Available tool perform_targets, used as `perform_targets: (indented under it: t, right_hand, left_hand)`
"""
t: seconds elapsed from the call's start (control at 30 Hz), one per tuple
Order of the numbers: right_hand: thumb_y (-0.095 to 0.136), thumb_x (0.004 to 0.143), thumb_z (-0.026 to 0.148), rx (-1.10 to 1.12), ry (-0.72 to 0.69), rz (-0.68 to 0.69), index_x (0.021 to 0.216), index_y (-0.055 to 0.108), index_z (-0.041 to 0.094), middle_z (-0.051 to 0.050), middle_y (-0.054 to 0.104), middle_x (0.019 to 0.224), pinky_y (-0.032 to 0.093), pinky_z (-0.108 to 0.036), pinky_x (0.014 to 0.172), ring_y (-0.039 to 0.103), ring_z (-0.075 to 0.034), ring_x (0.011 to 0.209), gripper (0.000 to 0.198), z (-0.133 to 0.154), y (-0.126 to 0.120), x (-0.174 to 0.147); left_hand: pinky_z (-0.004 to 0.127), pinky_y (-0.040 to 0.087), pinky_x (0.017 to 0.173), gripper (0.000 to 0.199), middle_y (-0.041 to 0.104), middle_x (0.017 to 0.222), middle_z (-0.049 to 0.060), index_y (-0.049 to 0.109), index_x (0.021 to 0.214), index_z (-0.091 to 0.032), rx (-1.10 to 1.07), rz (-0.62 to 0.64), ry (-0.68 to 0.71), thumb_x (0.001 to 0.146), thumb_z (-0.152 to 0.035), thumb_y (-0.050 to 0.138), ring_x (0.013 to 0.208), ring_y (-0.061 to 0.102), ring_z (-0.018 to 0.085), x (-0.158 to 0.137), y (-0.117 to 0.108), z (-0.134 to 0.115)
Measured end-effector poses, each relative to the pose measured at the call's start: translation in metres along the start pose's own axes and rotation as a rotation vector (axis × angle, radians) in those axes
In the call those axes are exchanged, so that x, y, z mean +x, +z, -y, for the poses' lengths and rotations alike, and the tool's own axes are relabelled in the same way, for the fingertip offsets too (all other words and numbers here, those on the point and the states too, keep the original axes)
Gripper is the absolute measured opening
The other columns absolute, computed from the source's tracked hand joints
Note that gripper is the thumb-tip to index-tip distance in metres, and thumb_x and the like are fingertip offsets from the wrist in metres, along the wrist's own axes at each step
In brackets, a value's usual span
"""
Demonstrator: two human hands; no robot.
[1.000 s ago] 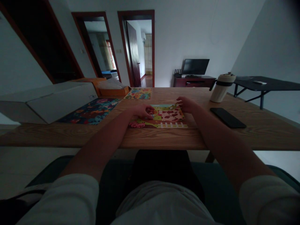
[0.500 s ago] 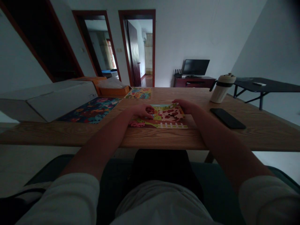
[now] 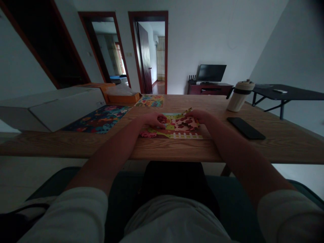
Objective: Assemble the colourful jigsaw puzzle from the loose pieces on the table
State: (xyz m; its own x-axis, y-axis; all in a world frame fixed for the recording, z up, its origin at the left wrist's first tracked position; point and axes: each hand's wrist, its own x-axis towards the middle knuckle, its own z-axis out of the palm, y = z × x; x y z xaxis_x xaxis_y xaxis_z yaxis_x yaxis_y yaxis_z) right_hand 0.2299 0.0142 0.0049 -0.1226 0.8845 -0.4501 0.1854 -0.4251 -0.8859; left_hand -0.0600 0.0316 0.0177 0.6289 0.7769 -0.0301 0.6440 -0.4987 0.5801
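Note:
A colourful picture puzzle point(image 3: 186, 125) with a brown-and-white patched animal and a white fence lies flat near the table's front edge. On its left part rests my left hand point(image 3: 154, 119), thumb and fingers curved apart around a reddish patch of the picture. My right hand point(image 3: 198, 116) is at the far right corner, its fingers closed on a tilted yellow-green puzzle piece point(image 3: 186, 111) raised from the picture. The fingertips of my right hand are partly hidden and dim.
To the left, a dark blue illustrated sheet point(image 3: 101, 118) lies beside a long white box point(image 3: 68, 104). Behind are an orange box point(image 3: 124, 98) and a yellow illustrated sheet point(image 3: 150, 100). On the right stand a cream bottle point(image 3: 238, 98) and a black phone point(image 3: 245, 128).
My right hand has drawn slightly nearer at the far right corner, and the yellow-green piece now shows tilted up at its fingers. My left hand stays in place.

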Motion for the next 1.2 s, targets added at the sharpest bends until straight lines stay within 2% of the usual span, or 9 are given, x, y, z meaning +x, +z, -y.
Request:
perform_targets:
  t: [0.13,0.27,0.37,0.47,0.57,0.77,0.93,1.07,1.2]
  right_hand:
    - [0.058,0.091,0.013,0.016,-0.088,0.004,0.094,0.072,0.016,-0.007,0.074,0.072,0.055,-0.024,0.050,0.067,-0.017,0.056,0.015,0.003,-0.006,-0.003]
    - [0.059,0.091,0.014,0.098,-0.266,-0.010,0.091,0.071,0.016,-0.007,0.076,0.079,0.055,-0.022,0.050,0.065,-0.014,0.056,0.011,0.008,-0.005,-0.010]
    - [0.062,0.090,0.016,0.225,-0.456,-0.020,0.092,0.069,0.017,-0.007,0.078,0.088,0.060,-0.026,0.061,0.069,-0.016,0.067,0.008,0.013,0.007,-0.015]
    - [0.065,0.087,0.016,0.300,-0.609,-0.019,0.096,0.069,0.017,-0.008,0.077,0.096,0.061,-0.032,0.074,0.072,-0.019,0.080,0.010,0.018,0.023,-0.019]
    - [0.069,0.086,0.020,0.292,-0.705,-0.023,0.099,0.069,0.018,-0.008,0.076,0.103,0.059,-0.036,0.084,0.072,-0.022,0.092,0.013,0.022,0.036,-0.022]
    - [0.066,0.088,0.019,0.206,-0.714,-0.114,0.099,0.068,0.021,-0.007,0.076,0.107,0.057,-0.036,0.089,0.069,-0.023,0.103,0.011,0.021,0.046,-0.021]
    - [0.062,0.087,0.014,0.207,-0.673,-0.053,0.095,0.069,0.020,-0.007,0.076,0.096,0.057,-0.032,0.083,0.071,-0.021,0.094,0.012,0.014,0.045,-0.008]
    - [0.063,0.086,0.017,0.159,-0.646,-0.095,0.095,0.068,0.021,-0.005,0.075,0.092,0.056,-0.029,0.077,0.069,-0.018,0.084,0.011,0.010,0.039,-0.001]
    - [0.064,0.085,0.018,0.156,-0.620,-0.043,0.096,0.067,0.020,-0.003,0.073,0.090,0.054,-0.026,0.072,0.066,-0.016,0.079,0.012,0.009,0.037,-0.002]
  left_hand:
    - [0.025,0.046,0.083,0.059,0.076,0.111,0.008,0.075,0.112,-0.020,0.013,0.012,0.001,0.058,-0.039,0.090,0.098,0.068,0.024,-0.001,0.001,-0.002]
    - [0.027,0.047,0.082,0.054,0.076,0.110,0.008,0.075,0.111,-0.021,-0.039,0.017,-0.016,0.063,-0.041,0.086,0.097,0.069,0.023,-0.001,0.002,-0.003]
    - [0.029,0.048,0.083,0.039,0.076,0.109,0.007,0.077,0.105,-0.023,-0.132,-0.113,-0.033,0.073,-0.045,0.080,0.095,0.069,0.024,0.002,0.003,-0.010]
    - [0.031,0.051,0.083,0.035,0.074,0.116,0.009,0.075,0.106,-0.022,-0.383,-0.214,-0.009,0.083,-0.049,0.073,0.100,0.068,0.025,0.008,0.008,-0.027]
    - [0.034,0.054,0.078,0.039,0.073,0.120,0.014,0.070,0.115,-0.021,-0.700,-0.151,0.023,0.089,-0.051,0.069,0.098,0.071,0.026,0.017,0.017,-0.047]
    - [0.036,0.057,0.079,0.030,0.070,0.125,0.014,0.069,0.109,-0.019,-0.903,-0.250,0.078,0.088,-0.040,0.075,0.097,0.073,0.027,0.033,0.037,-0.060]
    - [0.037,0.059,0.083,0.025,0.070,0.123,0.012,0.070,0.104,-0.018,-0.932,-0.311,0.053,0.086,-0.034,0.078,0.097,0.072,0.023,0.029,0.047,-0.050]
    - [0.036,0.059,0.084,0.025,0.071,0.120,0.013,0.069,0.102,-0.016,-0.937,-0.321,0.050,0.085,-0.032,0.078,0.095,0.072,0.021,0.023,0.046,-0.047]
    - [0.037,0.059,0.084,0.024,0.072,0.118,0.013,0.070,0.101,-0.016,-0.925,-0.331,0.027,0.085,-0.031,0.079,0.090,0.073,0.020,0.019,0.044,-0.045]
